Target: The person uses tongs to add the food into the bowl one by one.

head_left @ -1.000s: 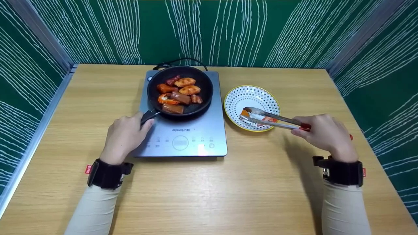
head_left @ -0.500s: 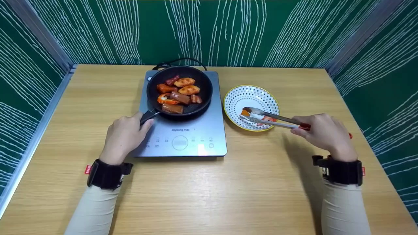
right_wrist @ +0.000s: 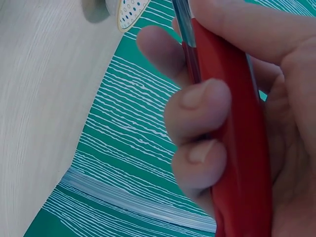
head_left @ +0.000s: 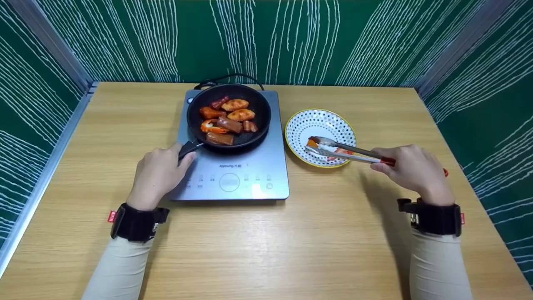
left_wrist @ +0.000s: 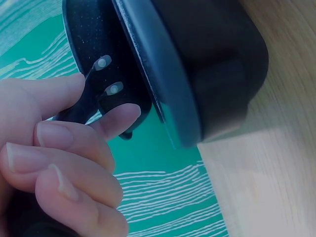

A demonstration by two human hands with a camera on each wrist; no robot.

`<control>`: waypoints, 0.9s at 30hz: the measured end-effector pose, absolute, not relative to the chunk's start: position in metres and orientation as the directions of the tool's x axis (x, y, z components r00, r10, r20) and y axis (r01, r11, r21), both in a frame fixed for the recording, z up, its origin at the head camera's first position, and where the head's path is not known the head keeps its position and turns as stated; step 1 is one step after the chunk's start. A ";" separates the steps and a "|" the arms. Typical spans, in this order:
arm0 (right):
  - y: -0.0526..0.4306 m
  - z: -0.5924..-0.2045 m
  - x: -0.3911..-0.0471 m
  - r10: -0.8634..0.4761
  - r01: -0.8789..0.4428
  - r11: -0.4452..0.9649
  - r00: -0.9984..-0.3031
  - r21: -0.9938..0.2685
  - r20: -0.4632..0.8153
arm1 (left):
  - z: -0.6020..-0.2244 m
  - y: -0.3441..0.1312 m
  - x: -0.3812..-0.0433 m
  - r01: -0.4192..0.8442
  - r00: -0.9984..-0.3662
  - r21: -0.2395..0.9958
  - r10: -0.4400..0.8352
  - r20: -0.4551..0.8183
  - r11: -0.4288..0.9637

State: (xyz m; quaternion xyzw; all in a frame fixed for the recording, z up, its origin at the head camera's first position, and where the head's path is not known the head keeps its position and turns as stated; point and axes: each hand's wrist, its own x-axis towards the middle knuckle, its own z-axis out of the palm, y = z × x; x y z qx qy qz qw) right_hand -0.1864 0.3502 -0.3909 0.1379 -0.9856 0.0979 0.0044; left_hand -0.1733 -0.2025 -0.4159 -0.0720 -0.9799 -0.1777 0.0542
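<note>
My left hand (head_left: 160, 177) grips the black handle (head_left: 190, 147) of a frying pan (head_left: 260, 133), its fingers curled round it in the left wrist view. In the pan lie several food pieces, among them two brown blocks (head_left: 220, 138), a shrimp (head_left: 212, 126) and a drumstick (head_left: 211, 112). My right hand (head_left: 416, 171) holds metal tongs (head_left: 360, 155) by their red grips (right_wrist: 232, 123). The tongs' tips reach over a dotted plate (head_left: 297, 125) with a yellow rim, at an orange-and-white piece (head_left: 312, 143). A red-and-white piece (head_left: 341, 152) lies on the plate under the tongs.
The pan stands on a silver induction cooker (head_left: 266, 166), whose black cord (head_left: 237, 76) runs behind it. All stand on a wooden table (head_left: 258, 250). Green panels (head_left: 291, 41) with white lines enclose the back and sides.
Almost nothing differs. The right hand and tongs have shifted very slightly left; the left hand, pan and food stay where they were.
</note>
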 end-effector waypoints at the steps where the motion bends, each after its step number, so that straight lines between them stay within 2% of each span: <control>1: 0.350 -0.391 -0.187 -0.273 -0.275 0.942 -0.961 -0.190 0.037 | -0.416 -0.203 -0.173 0.160 -0.984 0.342 0.121 0.133 0.926; 10: 0.349 -0.392 -0.187 -0.279 -0.284 0.941 -0.959 -0.183 0.052 | -0.416 -0.203 -0.173 0.151 -0.986 0.351 0.116 0.119 0.924; 27: 0.334 -0.381 -0.179 -0.313 -0.362 0.907 -0.921 -0.214 0.232 | -0.413 -0.203 -0.173 0.130 -0.991 0.348 0.107 0.085 0.929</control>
